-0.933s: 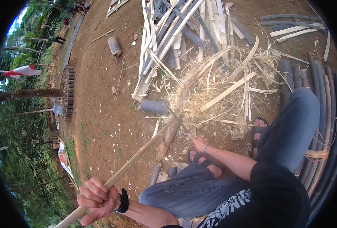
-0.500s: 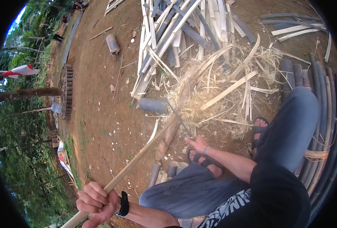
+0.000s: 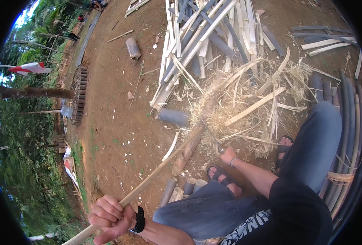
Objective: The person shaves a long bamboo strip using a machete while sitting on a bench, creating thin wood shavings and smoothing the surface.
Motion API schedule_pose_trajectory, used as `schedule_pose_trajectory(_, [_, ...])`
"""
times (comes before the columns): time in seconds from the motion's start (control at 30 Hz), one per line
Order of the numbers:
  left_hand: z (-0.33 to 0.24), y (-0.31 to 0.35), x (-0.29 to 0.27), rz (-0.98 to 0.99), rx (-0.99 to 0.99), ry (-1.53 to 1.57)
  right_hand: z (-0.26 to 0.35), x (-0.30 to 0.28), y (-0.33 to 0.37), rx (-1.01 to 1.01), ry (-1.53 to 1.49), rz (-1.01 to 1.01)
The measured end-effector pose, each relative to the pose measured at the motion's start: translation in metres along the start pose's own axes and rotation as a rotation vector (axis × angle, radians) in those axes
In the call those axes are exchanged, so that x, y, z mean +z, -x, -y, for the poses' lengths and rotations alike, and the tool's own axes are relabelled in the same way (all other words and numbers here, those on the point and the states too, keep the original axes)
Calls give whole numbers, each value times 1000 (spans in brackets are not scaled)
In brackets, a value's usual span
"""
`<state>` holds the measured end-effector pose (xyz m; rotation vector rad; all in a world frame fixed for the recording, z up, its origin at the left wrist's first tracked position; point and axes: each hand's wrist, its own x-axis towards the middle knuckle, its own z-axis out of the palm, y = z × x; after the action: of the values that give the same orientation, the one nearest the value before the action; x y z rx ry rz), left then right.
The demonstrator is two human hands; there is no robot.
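Note:
My left hand (image 3: 109,214), with a black band on its wrist, is closed round a long pale bamboo strip (image 3: 148,177) at the lower left. The strip slopes up to the right, its far end over a brown log (image 3: 185,159) on the ground. My right hand (image 3: 227,156), wearing a thin bracelet, is closed on the handle of a knife. The knife's narrow dark blade (image 3: 212,134) points up and left toward the strip's far end. Whether the blade touches the strip I cannot tell.
Curly bamboo shavings (image 3: 246,110) lie beyond my right hand, below a heap of split bamboo (image 3: 213,32). A short dark bamboo section (image 3: 173,117) sits left of them. Bamboo poles (image 3: 348,122) are bundled at the right; cut tubes (image 3: 189,185) stand by my leg.
The whole view has shifted, so the ground things appear farther right and slightly lower. My right hand and the knife have moved a little rightward. Both hands keep their grips.

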<state>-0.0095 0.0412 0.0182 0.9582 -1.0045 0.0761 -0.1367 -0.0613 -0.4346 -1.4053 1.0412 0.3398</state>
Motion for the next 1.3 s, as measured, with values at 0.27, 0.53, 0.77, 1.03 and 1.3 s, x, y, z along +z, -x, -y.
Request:
schedule_pose_trajectory(0.27, [-8,-7,-23,65,11,25,7,12,4,-18,-85,-30])
schedule_pose_trajectory(0.53, [-6,-11,-23,-347,-7,-191,135,-66,86,-471,288,-145])
schedule_pose_trajectory(0.77, [6,-27,-9,-822,149,-440,253,-200,157,-947,277,-252])
schedule_pose_trajectory(1.03, [-6,-54,46,-788,268,-541,266,-262,173,-873,-126,-185])
schedule_pose_trajectory(1.3, [8,-32,21,-835,279,-551,263,-259,177,-697,-413,-21])
